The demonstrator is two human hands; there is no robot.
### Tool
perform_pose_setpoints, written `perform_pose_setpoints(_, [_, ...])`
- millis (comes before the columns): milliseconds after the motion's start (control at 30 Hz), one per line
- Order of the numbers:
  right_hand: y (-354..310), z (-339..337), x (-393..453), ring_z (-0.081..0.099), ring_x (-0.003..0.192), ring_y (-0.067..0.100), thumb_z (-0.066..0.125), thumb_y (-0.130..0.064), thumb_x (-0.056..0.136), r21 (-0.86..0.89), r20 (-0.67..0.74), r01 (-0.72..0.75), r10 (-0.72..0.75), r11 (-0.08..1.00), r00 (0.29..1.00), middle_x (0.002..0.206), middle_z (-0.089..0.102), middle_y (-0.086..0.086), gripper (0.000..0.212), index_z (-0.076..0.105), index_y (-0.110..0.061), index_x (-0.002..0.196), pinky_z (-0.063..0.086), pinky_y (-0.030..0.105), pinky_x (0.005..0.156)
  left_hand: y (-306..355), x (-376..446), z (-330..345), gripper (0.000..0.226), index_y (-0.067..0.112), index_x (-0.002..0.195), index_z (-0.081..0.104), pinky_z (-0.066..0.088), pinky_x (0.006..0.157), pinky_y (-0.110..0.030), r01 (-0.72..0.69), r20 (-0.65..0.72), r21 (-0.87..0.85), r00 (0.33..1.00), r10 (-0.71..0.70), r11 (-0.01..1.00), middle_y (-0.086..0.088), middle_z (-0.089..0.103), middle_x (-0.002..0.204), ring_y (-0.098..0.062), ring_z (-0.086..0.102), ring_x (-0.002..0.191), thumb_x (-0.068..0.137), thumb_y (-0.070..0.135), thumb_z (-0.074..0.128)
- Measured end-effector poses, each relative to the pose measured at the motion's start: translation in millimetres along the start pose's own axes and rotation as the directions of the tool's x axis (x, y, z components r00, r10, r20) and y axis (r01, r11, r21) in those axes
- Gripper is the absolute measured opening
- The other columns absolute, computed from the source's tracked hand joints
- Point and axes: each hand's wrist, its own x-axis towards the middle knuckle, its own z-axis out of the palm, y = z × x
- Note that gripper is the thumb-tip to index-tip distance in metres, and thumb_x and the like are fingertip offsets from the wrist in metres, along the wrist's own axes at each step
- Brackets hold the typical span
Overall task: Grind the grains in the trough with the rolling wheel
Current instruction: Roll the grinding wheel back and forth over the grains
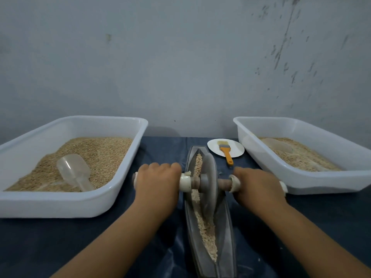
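Two hands, left hand [158, 178] and right hand [259, 184], grasp the axle ends; I press evenly, rolling the wheel [208, 181] along the trough [227, 227] mid-worktop, over the grains [206, 229].

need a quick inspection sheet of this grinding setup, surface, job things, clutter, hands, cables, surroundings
surface: table under a dark blue cloth.
job's things: rolling wheel upright in the trough; grains along the groove.
clutter: left tub of grain with a scoop; right tub with grain and a second scoop; brush on a white plate.
hands: left hand and right hand each grip an axle handle.
cables: nothing seen.
surroundings: stained grey wall.
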Motion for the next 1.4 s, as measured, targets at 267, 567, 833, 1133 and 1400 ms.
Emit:
perform_pose_setpoints(267, [0.4, -5.5, -38.7, 0.045, 0.052, 0.011, 0.070, -0.038, 0.069, -0.125, -0.148, 0.081, -0.100, 0.989, 0.984, 0.057, 0.040, -0.011, 0.040, 0.030, -0.033, 0.065, 0.017, 0.027, 0.046, -8.4, -27.2, -0.9, 0.041, 0.021, 0.061, 0.044, 0.022, 0.052, -0.029, -0.112, -0.062, -0.101, 0.992, 0.106, 0.989, 0.004, 0.043, 0.050, -0.019, 0.036, 0.045, 0.044, 0.013, 0.080])
perform_pose_setpoints(567, [-9.0, -14.1, 13.2, 0.052, 0.070, 0.013, 0.060, -0.033, 0.081, 0.009, 0.065, 0.008, -0.009, 1.000, 0.998, 0.071, 0.049, -0.011, 0.026, 0.036, -0.034, 0.072, 0.040, 0.031, 0.060, -5.9, 7.6, 10.7, 0.020, 0.027, 0.079, 0.041, 0.028, 0.065, -0.032, 0.071, 0.063, -0.028, 0.996, -0.069, 0.997, 0.006, 0.057, 0.076, -0.017, 0.042, 0.066, 0.081, 0.026, 0.060])
perform_pose_setpoints(833, [-3.8, -13.6, -30.3, 0.043, 0.057, 0.010, 0.069, -0.042, 0.071, -0.156, -0.143, 0.129, -0.152, 0.979, 0.978, 0.058, 0.035, -0.012, 0.038, 0.032, -0.035, 0.068, 0.026, 0.029, 0.052, -12.4, -42.6, 4.9, 0.041, 0.023, 0.061, 0.043, 0.020, 0.048, -0.028, -0.076, -0.051, -0.101, 0.996, 0.071, 0.992, 0.006, 0.043, 0.049, -0.017, 0.032, 0.043, 0.043, 0.019, 0.080])
perform_pose_setpoints(1133, [-15.5, -19.7, 38.0, 0.046, 0.063, 0.014, 0.056, -0.028, 0.087, -0.089, 0.115, 0.097, -0.087, 0.991, 0.990, 0.071, 0.051, -0.009, 0.019, 0.042, -0.030, 0.074, 0.038, 0.030, 0.061, -12.5, 17.8, 26.9, 0.020, 0.028, 0.078, 0.036, 0.027, 0.062, -0.032, 0.118, 0.081, -0.056, 0.990, -0.114, 0.991, 0.007, 0.047, 0.071, -0.018, 0.040, 0.065, 0.082, 0.027, 0.056])
perform_pose_setpoints(1400, [1.8, -3.6, -17.8, 0.044, 0.059, 0.005, 0.057, -0.038, 0.084, -0.083, 0.036, 0.036, -0.033, 0.996, 0.999, 0.067, 0.049, -0.011, 0.020, 0.040, -0.033, 0.075, 0.030, 0.027, 0.049, -5.7, -25.6, 4.2, 0.048, 0.022, 0.061, 0.040, 0.021, 0.054, -0.030, -0.120, -0.145, -0.022, 0.983, 0.116, 0.992, 0.003, 0.043, 0.050, -0.020, 0.032, 0.046, 0.041, 0.015, 0.082])
